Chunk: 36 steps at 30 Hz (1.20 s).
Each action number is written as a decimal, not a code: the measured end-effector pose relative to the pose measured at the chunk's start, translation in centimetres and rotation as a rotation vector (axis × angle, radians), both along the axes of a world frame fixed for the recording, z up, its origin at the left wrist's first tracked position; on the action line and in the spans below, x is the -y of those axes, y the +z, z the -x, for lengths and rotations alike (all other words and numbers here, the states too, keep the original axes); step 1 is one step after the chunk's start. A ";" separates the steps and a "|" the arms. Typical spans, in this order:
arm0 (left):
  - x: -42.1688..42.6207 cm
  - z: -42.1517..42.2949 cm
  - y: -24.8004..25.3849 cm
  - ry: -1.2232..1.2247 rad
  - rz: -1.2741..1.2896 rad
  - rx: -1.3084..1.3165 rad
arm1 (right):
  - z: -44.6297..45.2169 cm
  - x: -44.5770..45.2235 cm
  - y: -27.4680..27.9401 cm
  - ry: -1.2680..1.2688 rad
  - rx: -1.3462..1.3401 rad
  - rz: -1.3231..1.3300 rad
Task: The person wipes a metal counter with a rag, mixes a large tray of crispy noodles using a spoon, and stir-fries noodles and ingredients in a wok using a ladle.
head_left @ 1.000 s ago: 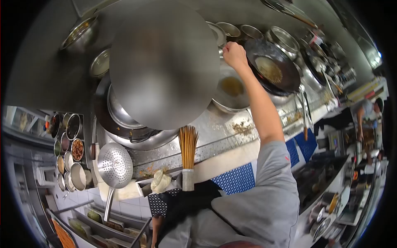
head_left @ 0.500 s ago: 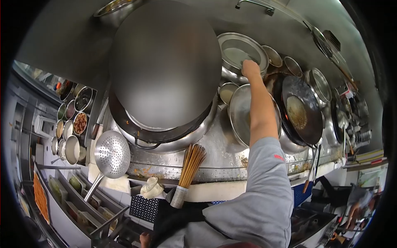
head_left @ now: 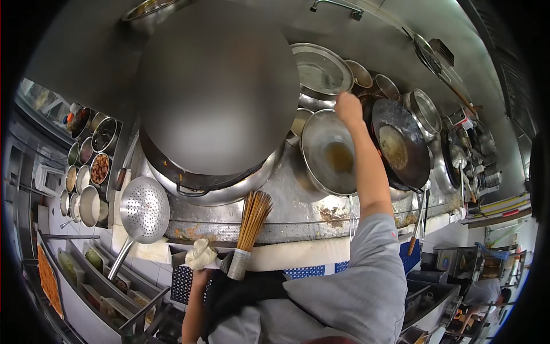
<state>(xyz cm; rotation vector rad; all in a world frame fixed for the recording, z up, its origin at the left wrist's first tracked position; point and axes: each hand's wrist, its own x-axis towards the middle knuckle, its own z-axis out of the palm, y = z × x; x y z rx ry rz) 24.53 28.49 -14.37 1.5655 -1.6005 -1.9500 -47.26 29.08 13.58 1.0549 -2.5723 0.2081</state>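
Note:
My right hand (head_left: 348,109) is a closed fist at the near rim of a wide metal basin (head_left: 348,80); anything inside it is hidden. Below that hand sits a metal bowl (head_left: 321,163) with a little brown liquid at its bottom. To its right stands a dark wok (head_left: 415,155) holding pale, bubbly liquid. My left hand (head_left: 200,278) is at the lower edge of a crumpled white cloth (head_left: 200,252), its fingers hidden. Beside the cloth lies a bamboo wok brush (head_left: 254,226) with its bristles pointing away from me.
A large, blurred grey disc (head_left: 217,86) covers most of a big wok (head_left: 160,157). At the left are a perforated skimmer (head_left: 145,209), several ingredient pots (head_left: 99,168) and trays (head_left: 94,261). A tap (head_left: 338,8) projects at the top. Another person (head_left: 484,295) is at the far right.
My left hand has come up from the bottom edge to the cloth. My right fist has drawn back from inside the basin to its near rim. The view has shifted slightly.

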 end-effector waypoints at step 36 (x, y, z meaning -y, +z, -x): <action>11.1 -12.6 -3.3 -0.581 0.287 -0.231 | -65.2 41.2 3.2 0.773 0.021 -0.232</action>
